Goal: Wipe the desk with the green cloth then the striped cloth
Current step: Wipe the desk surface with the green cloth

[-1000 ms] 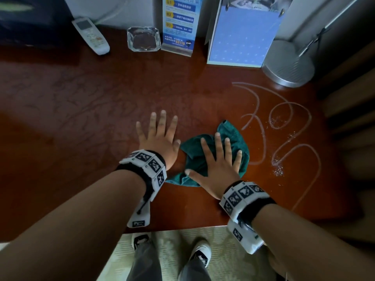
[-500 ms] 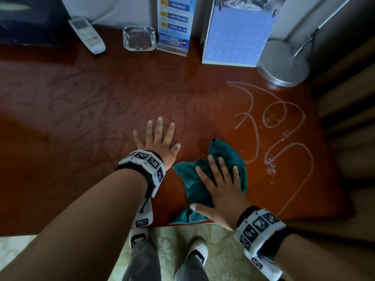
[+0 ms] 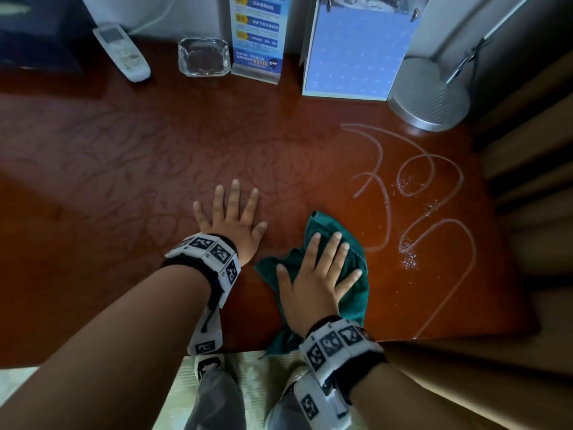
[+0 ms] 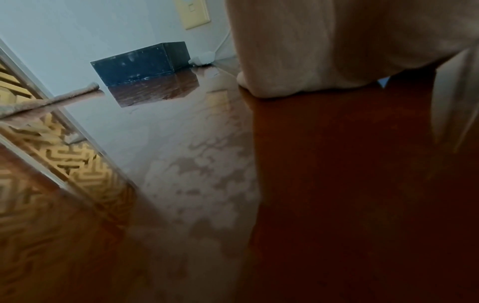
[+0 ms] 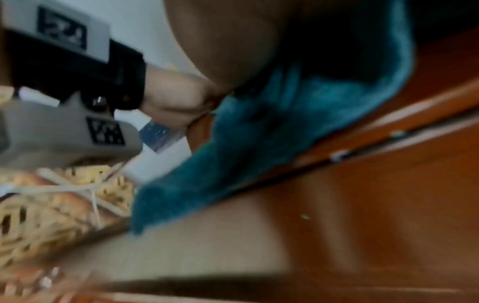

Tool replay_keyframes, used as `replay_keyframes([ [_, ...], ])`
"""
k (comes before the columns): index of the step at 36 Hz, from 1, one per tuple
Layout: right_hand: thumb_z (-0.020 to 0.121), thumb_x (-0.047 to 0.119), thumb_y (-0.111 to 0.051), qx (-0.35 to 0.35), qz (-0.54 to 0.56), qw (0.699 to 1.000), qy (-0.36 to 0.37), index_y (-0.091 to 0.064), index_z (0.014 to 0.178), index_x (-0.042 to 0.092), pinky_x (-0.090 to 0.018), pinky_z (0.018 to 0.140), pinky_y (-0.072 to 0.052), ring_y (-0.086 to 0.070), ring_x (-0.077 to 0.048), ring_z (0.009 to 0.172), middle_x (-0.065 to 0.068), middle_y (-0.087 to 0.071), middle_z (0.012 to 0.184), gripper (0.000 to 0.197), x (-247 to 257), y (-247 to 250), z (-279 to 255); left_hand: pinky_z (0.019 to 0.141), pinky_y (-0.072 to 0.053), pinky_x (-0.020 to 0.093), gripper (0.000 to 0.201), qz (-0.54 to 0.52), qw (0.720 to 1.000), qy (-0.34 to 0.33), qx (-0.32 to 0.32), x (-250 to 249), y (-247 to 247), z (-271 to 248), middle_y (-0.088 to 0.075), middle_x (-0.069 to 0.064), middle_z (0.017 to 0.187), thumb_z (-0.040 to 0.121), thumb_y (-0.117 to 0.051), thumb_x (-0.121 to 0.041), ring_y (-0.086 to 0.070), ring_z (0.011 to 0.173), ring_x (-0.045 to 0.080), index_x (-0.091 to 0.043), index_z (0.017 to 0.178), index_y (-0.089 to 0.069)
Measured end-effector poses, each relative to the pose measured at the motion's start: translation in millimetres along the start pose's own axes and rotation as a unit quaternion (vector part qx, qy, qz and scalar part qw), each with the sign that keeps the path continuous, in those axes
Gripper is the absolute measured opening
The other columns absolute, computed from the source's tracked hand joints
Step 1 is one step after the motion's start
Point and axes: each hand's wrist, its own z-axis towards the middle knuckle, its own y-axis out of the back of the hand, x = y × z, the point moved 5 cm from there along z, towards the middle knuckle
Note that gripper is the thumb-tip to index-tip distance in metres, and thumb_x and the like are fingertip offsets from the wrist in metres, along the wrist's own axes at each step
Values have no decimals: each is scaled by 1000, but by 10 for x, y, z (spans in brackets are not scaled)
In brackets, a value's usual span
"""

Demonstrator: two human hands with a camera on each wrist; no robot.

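Green cloth [image 3: 356, 243] flat beneath splayed right hand [image 3: 313, 287] fingers [image 3: 328, 249]; left hand [image 3: 231, 223] wide on desk [image 3: 124, 181]

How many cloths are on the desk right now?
1: the green cloth lies under the right hand at the desk's near edge. No striped cloth shows; it may be out of view.
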Motion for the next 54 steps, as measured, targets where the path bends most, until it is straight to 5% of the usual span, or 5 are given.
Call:
replay_keyframes([
  [4,91,61,-16,-29,-42,997,64,-15,152,14,-67,109,-7,-5,-35,145,-18,-5,159,77,-79,-48,-45,109,16,59,61,1,1000,2,0,4,-10,24,42,-3,146,96,-6,-57,34,137,25,-36,140,30],
  [24,92,58,-32,100,-131,917,364,9,148,43,-53,112,7,16,-16,146,6,15,160,71,-955,244,47,112,10,57,62,1,999,-1,-51,36,-36,51,31,-6,153,95,-11,-58,25,142,22,-39,145,20],
  [35,74,79,-13,77,-94,977,175,26,134,59,-54,106,27,41,-17,135,7,44,147,75,-923,211,-95,110,14,58,63,-2,1000,-13,-14,34,-8,42,38,-5,149,94,-8,-59,31,139,24,-38,142,26],
  [47,70,88,-12,134,-113,963,202,34,125,63,-58,104,26,46,-16,130,15,49,141,76,-942,233,16,110,12,62,62,13,1000,-5,21,4,34,-12,41,-2,147,95,-3,-58,32,138,27,-34,140,32],
  [54,70,82,-15,169,-152,948,222,38,121,64,-58,106,24,47,-17,130,12,52,139,75,-936,305,151,107,9,67,64,45,997,-11,-60,-132,316,7,-2,6,156,92,-2,-60,8,144,26,-28,147,-10],
])
